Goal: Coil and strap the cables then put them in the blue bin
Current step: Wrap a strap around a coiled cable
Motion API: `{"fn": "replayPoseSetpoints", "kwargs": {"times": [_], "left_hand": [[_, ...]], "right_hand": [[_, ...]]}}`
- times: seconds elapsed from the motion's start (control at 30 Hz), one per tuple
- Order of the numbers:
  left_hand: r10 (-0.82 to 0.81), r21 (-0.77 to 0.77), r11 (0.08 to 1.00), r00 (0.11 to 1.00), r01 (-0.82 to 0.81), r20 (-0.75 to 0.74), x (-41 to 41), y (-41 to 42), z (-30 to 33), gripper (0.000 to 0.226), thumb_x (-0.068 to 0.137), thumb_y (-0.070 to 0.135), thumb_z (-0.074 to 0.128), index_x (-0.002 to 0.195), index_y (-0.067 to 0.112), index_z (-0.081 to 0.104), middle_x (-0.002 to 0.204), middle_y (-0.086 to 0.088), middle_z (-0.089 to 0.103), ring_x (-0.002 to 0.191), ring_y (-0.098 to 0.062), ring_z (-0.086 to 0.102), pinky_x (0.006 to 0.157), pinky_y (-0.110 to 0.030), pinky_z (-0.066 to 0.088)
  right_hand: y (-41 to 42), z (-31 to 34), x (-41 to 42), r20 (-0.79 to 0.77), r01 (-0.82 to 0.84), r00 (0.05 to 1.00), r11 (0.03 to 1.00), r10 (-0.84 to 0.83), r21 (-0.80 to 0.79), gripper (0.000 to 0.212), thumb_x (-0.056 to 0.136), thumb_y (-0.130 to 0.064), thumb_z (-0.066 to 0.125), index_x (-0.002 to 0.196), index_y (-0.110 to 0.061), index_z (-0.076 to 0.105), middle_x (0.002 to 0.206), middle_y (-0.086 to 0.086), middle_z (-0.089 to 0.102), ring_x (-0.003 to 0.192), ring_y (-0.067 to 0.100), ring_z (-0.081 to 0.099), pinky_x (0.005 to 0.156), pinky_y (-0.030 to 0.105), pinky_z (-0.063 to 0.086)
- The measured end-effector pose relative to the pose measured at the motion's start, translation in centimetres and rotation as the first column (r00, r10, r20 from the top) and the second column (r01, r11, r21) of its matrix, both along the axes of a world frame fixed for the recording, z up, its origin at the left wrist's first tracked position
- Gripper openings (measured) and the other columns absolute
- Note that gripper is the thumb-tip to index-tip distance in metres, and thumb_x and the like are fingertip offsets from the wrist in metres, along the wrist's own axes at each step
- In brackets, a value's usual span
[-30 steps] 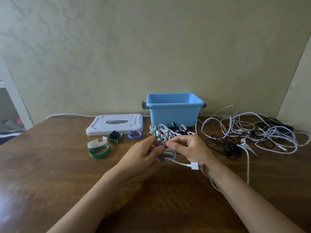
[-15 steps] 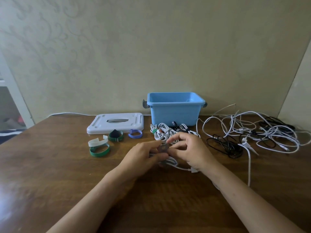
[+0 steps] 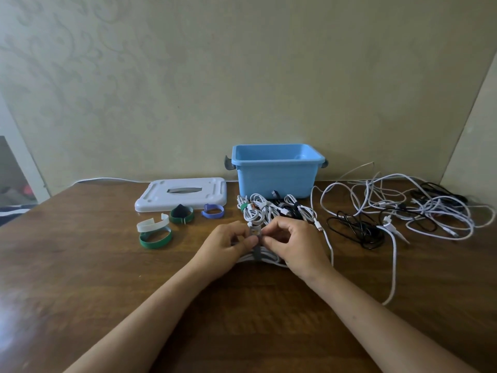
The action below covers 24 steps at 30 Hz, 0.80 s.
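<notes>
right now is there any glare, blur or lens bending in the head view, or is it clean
Head view: soft, dim light with a pale sheen on the table at lower left; wide-angle bending tilts the wall edges at the sides; left hand, right hand and the grey strap are reasonably sharp; the loose cables look slightly soft.

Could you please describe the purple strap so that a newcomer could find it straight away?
Start at the white lid lying flat left of the blue bin. Four loose straps lie on the table in front of it. The purple strap is the one nearest the bin, a small closed loop, and the only one neither green nor white.
</notes>
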<state>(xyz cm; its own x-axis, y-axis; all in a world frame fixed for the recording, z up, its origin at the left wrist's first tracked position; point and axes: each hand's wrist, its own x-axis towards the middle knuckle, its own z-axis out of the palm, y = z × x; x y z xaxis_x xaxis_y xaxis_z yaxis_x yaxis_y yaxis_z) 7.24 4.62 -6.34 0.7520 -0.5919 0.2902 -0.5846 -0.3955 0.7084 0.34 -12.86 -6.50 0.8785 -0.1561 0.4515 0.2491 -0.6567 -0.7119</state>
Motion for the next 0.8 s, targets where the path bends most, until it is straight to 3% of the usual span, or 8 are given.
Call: {"fn": "replayPoseSetpoints", "kwargs": {"times": [0.27, 0.4, 0.47, 0.63, 0.73, 0.8], "left_hand": [[-0.001, -0.072, 0.997, 0.990, -0.009, -0.143, -0.21, 0.01, 0.05, 0.015, 0.090, 0.032, 0.071, 0.082, 0.019, 0.070, 0.076, -0.007, 0.066, 0.062, -0.006, 0.052, 0.057, -0.017, 0.041], [0.004, -0.075, 0.997, 0.973, -0.022, -0.231, -0.47, -0.17, 0.19, 0.020, 0.091, 0.035, 0.069, 0.085, 0.017, 0.071, 0.081, -0.006, 0.069, 0.070, -0.014, 0.059, 0.066, -0.027, 0.047], [0.007, -0.074, 0.997, 0.970, -0.026, -0.243, -0.61, -0.28, 0.29, 0.022, 0.092, 0.036, 0.067, 0.085, 0.015, 0.071, 0.082, -0.008, 0.069, 0.071, -0.014, 0.058, 0.068, -0.029, 0.048], [0.017, -0.068, 0.997, 0.979, -0.031, -0.201, -0.69, -0.30, 0.14, 0.018, 0.091, 0.036, 0.069, 0.087, 0.018, 0.068, 0.084, -0.006, 0.069, 0.074, -0.018, 0.062, 0.074, -0.037, 0.054], [0.012, -0.141, 0.989, 0.985, -0.037, -0.173, -0.62, -0.29, 0.01, 0.020, 0.088, 0.031, 0.073, 0.097, 0.019, 0.059, 0.089, -0.004, 0.071, 0.083, -0.027, 0.068, 0.079, -0.046, 0.058], [-0.007, -0.138, 0.990, 0.994, -0.008, -0.109, -0.69, -0.36, 0.00, 0.021, 0.090, 0.028, 0.071, 0.100, 0.025, 0.053, 0.087, -0.004, 0.070, 0.080, -0.027, 0.066, 0.076, -0.045, 0.057]], "right_hand": [[0.21, 0.21, -0.24, 0.016, 0.023, 1.000, 0.996, -0.022, -0.090, 0.017, 0.086, -0.017, 0.080, 0.095, -0.030, 0.072, 0.085, -0.017, 0.073, 0.082, -0.003, 0.068, 0.077, 0.022, 0.058], [0.37, 0.49, -0.41, 0.029, 0.028, 0.999, 0.994, -0.025, -0.108, 0.048, 0.087, -0.018, 0.079, 0.113, -0.040, 0.044, 0.087, -0.015, 0.075, 0.080, -0.001, 0.069, 0.072, 0.016, 0.055], [0.38, 0.61, -0.44, 0.037, 0.016, 0.999, 0.990, -0.011, -0.141, 0.058, 0.087, -0.016, 0.078, 0.123, -0.040, 0.040, 0.087, -0.014, 0.074, 0.080, -0.001, 0.069, 0.071, 0.013, 0.053], [0.23, 0.63, -0.45, 0.051, -0.001, 0.999, 0.980, 0.012, -0.201, 0.058, 0.087, -0.013, 0.078, 0.129, -0.037, 0.046, 0.085, -0.016, 0.072, 0.080, -0.005, 0.066, 0.070, 0.004, 0.047], [0.20, 0.50, -0.41, 0.042, -0.007, 0.999, 0.978, 0.016, -0.208, 0.047, 0.087, -0.016, 0.078, 0.122, -0.036, 0.054, 0.091, -0.015, 0.075, 0.083, -0.003, 0.068, 0.069, 0.004, 0.047], [0.08, 0.48, -0.35, 0.033, -0.015, 0.999, 0.985, 0.020, -0.169, 0.039, 0.087, -0.017, 0.080, 0.113, -0.037, 0.058, 0.091, -0.014, 0.076, 0.086, -0.002, 0.070, 0.071, 0.007, 0.050]]}}
